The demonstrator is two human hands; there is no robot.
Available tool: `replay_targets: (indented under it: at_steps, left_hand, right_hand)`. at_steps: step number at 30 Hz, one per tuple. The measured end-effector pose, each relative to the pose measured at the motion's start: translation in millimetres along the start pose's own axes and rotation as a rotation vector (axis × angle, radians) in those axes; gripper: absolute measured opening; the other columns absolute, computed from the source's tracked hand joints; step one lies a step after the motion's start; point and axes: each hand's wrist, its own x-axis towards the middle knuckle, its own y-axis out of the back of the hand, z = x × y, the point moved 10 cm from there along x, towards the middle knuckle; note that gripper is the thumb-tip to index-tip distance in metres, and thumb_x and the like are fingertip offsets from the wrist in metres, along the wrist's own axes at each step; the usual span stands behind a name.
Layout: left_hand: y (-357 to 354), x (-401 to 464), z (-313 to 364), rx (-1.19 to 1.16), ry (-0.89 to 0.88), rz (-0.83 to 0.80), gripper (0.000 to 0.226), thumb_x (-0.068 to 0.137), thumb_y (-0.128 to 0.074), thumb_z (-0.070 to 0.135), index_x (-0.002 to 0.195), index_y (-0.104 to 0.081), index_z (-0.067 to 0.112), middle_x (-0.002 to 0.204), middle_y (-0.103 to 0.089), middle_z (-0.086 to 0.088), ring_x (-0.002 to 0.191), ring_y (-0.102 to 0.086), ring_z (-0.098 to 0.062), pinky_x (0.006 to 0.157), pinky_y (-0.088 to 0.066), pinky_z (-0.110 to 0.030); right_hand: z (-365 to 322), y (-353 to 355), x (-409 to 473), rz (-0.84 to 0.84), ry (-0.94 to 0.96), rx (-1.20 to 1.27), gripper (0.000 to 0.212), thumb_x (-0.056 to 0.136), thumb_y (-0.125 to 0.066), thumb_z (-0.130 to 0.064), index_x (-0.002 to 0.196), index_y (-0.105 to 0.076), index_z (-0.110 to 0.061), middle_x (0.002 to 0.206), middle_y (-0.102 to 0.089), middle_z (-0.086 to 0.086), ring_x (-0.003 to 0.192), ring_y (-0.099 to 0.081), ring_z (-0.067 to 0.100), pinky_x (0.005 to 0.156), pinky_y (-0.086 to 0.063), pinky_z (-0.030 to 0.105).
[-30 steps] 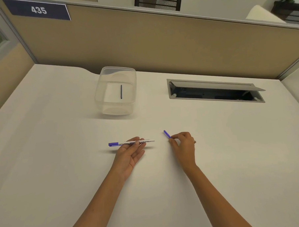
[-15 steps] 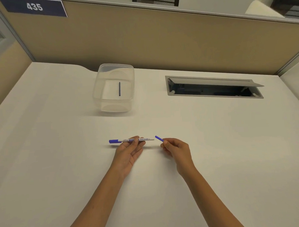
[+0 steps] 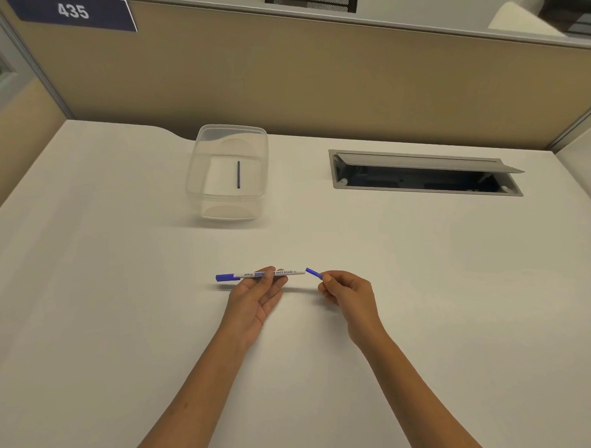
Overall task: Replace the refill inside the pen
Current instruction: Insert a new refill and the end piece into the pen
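Blue end plug pinched in right hand, brought from well apart to just beside open barrel end of whiteboard marker gripped over desk by left hand, likely closing up

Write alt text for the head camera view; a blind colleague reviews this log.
Over a white desk, the left hand holds a whiteboard pen level while the right hand brings a short blue piece to its open end. Behind, a clear container holds a dark refill.

Grey cable hatch, flap raised; "435" sign.
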Motion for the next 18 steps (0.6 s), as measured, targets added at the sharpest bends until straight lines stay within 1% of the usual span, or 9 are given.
replay_targets:
  at_steps: [2, 5, 7, 9, 11, 13, 16, 18]
  left_hand:
    - [0, 0, 0, 0.002, -0.001, 0.001, 0.012, 0.088, -0.06, 0.017, 0.097, -0.066, 0.015, 0.089, -0.077, 0.003, 0.09, -0.071, -0.011, 0.077, -0.052, -0.026]
    - [0, 0, 0, 0.007, 0.001, -0.006, 0.012, 0.087, -0.06, 0.018, 0.098, -0.067, 0.016, 0.089, -0.077, 0.004, 0.091, -0.071, -0.011, 0.074, -0.054, -0.024]
    - [1, 0, 0, 0.007, -0.001, -0.006, 0.013, 0.087, -0.06, 0.017, 0.098, -0.066, 0.015, 0.09, -0.077, 0.003, 0.091, -0.071, -0.012, 0.072, -0.055, -0.023]
    - [1, 0, 1, 0.012, -0.001, -0.005, 0.013, 0.088, -0.06, 0.017, 0.099, -0.066, 0.014, 0.09, -0.077, 0.002, 0.092, -0.071, -0.012, 0.074, -0.055, -0.023]
    - [0, 0, 1, 0.017, -0.002, -0.005, 0.013, 0.088, -0.06, 0.017, 0.099, -0.066, 0.014, 0.091, -0.077, 0.002, 0.092, -0.071, -0.013, 0.073, -0.056, -0.022]
    - [-1, -1, 0, 0.033, -0.002, -0.005, 0.012, 0.088, -0.061, 0.017, 0.098, -0.066, 0.014, 0.09, -0.077, 0.002, 0.092, -0.071, -0.013, 0.074, -0.055, -0.022]
    - [-5, -2, -1, 0.072, 0.006, -0.018, 0.012, 0.088, -0.06, 0.016, 0.098, -0.066, 0.014, 0.09, -0.077, 0.003, 0.091, -0.071, -0.013, 0.078, -0.053, -0.025]
    - [-7, -3, 0, 0.076, 0.011, -0.025, 0.011, 0.088, -0.059, 0.015, 0.097, -0.066, 0.015, 0.089, -0.077, 0.003, 0.089, -0.072, -0.011, 0.078, -0.052, -0.026]
  right_hand:
    - [0, -1, 1, -0.006, 0.005, -0.004, 0.011, 0.086, -0.061, -0.015, 0.086, -0.072, -0.014, 0.065, -0.07, -0.004, 0.065, -0.06, 0.011, 0.075, -0.052, 0.027]
    - [1, -3, 0, -0.005, 0.005, -0.025, 0.011, 0.085, -0.061, -0.013, 0.086, -0.072, -0.014, 0.068, -0.07, -0.002, 0.065, -0.062, 0.01, 0.073, -0.05, 0.026]
    - [-2, -2, 0, 0.007, 0.027, -0.06, 0.012, 0.085, -0.06, -0.014, 0.087, -0.072, -0.016, 0.073, -0.071, -0.001, 0.07, -0.065, 0.011, 0.075, -0.051, 0.026]
    - [-8, 1, 0, 0.026, 0.09, -0.156, 0.013, 0.085, -0.06, -0.015, 0.087, -0.072, -0.019, 0.079, -0.072, -0.001, 0.077, -0.065, 0.013, 0.076, -0.051, 0.026]
    - [-18, 0, 0, 0.039, 0.181, -0.252, 0.014, 0.085, -0.061, -0.015, 0.088, -0.072, -0.021, 0.08, -0.071, -0.006, 0.074, -0.062, 0.007, 0.07, -0.046, 0.02]
    - [-27, -3, -1, 0.026, 0.266, -0.306, 0.014, 0.085, -0.062, -0.012, 0.089, -0.072, -0.021, 0.084, -0.07, -0.007, 0.073, -0.059, 0.003, 0.067, -0.043, 0.017]
    - [-35, -14, -4, -0.041, 0.372, -0.387, 0.017, 0.084, -0.064, -0.008, 0.09, -0.073, -0.021, 0.089, -0.068, -0.006, 0.082, -0.061, 0.005, 0.071, -0.046, 0.014]
    - [-35, -15, -5, -0.06, 0.372, -0.388, 0.016, 0.083, -0.066, -0.009, 0.092, -0.073, -0.021, 0.089, -0.068, -0.005, 0.083, -0.062, 0.005, 0.073, -0.047, 0.013]
